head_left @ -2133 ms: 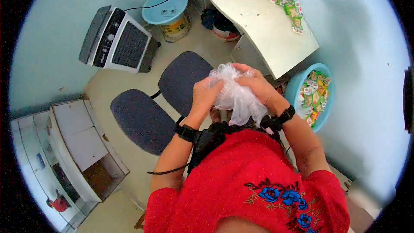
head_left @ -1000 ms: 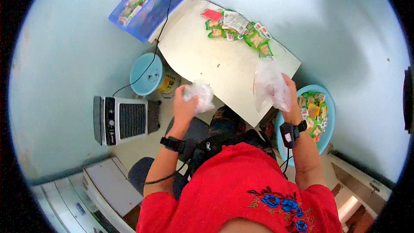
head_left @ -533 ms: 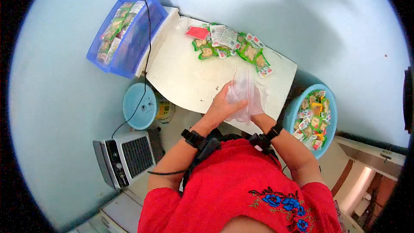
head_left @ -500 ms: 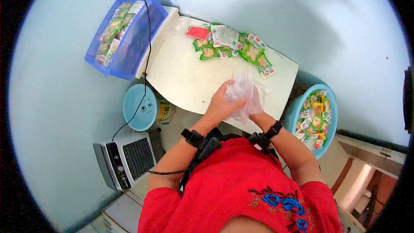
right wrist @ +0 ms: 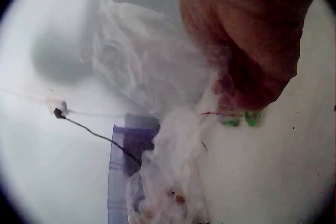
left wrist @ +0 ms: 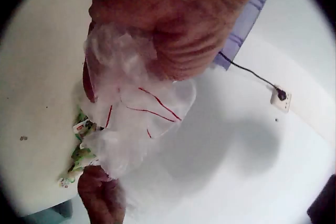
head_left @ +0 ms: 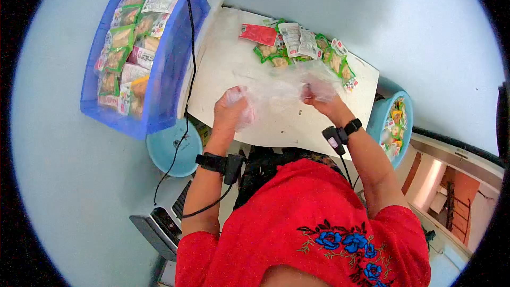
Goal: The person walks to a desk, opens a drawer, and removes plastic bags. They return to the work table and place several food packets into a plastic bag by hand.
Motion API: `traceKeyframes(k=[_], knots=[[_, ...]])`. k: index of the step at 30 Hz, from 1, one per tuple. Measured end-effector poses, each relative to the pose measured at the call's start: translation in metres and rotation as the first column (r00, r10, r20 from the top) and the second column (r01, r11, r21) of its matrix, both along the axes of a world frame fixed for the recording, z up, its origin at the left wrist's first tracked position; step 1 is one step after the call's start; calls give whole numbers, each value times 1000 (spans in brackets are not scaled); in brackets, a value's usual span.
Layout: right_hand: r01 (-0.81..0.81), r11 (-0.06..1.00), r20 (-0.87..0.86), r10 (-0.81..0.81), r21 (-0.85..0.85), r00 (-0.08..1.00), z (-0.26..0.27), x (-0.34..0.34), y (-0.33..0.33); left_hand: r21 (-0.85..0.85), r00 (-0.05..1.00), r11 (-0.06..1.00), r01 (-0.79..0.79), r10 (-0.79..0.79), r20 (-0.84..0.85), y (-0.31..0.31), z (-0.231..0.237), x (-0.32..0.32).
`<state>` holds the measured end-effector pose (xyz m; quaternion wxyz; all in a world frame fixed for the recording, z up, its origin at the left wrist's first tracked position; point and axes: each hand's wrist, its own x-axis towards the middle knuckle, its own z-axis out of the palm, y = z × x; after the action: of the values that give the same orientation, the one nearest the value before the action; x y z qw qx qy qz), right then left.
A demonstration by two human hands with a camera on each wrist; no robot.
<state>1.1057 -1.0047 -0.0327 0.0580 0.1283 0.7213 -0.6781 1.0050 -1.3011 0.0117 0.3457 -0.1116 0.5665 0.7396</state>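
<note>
My left hand grips a crumpled bunch of clear plastic zip bags above the white table. Red seal lines cross the bags in the left wrist view. To the right, my right hand pinches thin clear plastic that fans out past its fingers. Filmy plastic also spans the space between the two hands. The right wrist view has this loose plastic hanging beside the curled fingers of the right hand. Behind it lie green-and-white snack packets and a red packet.
A blue crate full of bagged packets stands left of the white table. A light-blue tub of packets is at the right. Below the crate sits a blue basin. A black cable hangs across the left side.
The head view has turned from the chairs to the table and crate. My hands worked the bags apart, came together, and have now spread apart again with plastic between them.
</note>
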Motion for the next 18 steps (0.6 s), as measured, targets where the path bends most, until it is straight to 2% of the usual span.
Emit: traceKeyframes(k=[1, 3, 4, 7, 8, 10, 12, 13, 14, 15, 16, 17, 18], knots=[[-8, 991, -48, 15, 135, 999, 14, -5, -4, 5, 999, 999, -39, 39, 18, -5, 2, -7], [60, 966, -18, -57, 253, 998, 52, -4, -7, 13, 991, 992, -124, 123, 48, -13, 6, -19], [464, 776, 288, -370, -428, 883, 47, -8, -2, -96, 995, 991, -96, 97, 9, -17, 2, -26], [716, 540, 530, -487, -443, 695, 52, -8, 6, -216, 958, 968, -129, 66, -280, -21, -17, -39], [730, 624, 565, -509, -279, 650, 51, -10, 8, -319, 914, 930, -183, 41, -403, -19, -21, -45], [453, 879, 359, -380, -147, 853, 26, 14, 27, -476, 784, 815, -332, -42, -620, -6, -6, -55], [624, 689, 537, -389, -370, 748, 30, 15, 31, -560, 738, 760, -330, -162, -655, 10, 14, -66], [437, 868, 364, -338, -236, 868, 17, 23, 40, -602, 712, 726, -332, -225, -665, 17, 19, -74], [242, 969, 198, -228, -49, 953, -8, 41, 58, -653, 653, 689, -315, -342, -676, 23, 7, -89], [201, 979, 170, -205, 44, 964, -10, 44, 58, -696, 581, 648, -311, -450, -678, 30, -5, -104], [163, 977, 145, -183, 138, 972, -11, 48, 59, -625, 420, 660, -417, -470, -777, 39, -16, -115], [268, 957, 239, -287, 112, 927, 17, 40, 44, -534, 242, 680, -503, -482, -842, 50, -24, -126], [373, 923, 334, -383, 98, 861, 36, 36, 34, -533, 235, 642, -551, -493, -838, 62, -31, -137]])
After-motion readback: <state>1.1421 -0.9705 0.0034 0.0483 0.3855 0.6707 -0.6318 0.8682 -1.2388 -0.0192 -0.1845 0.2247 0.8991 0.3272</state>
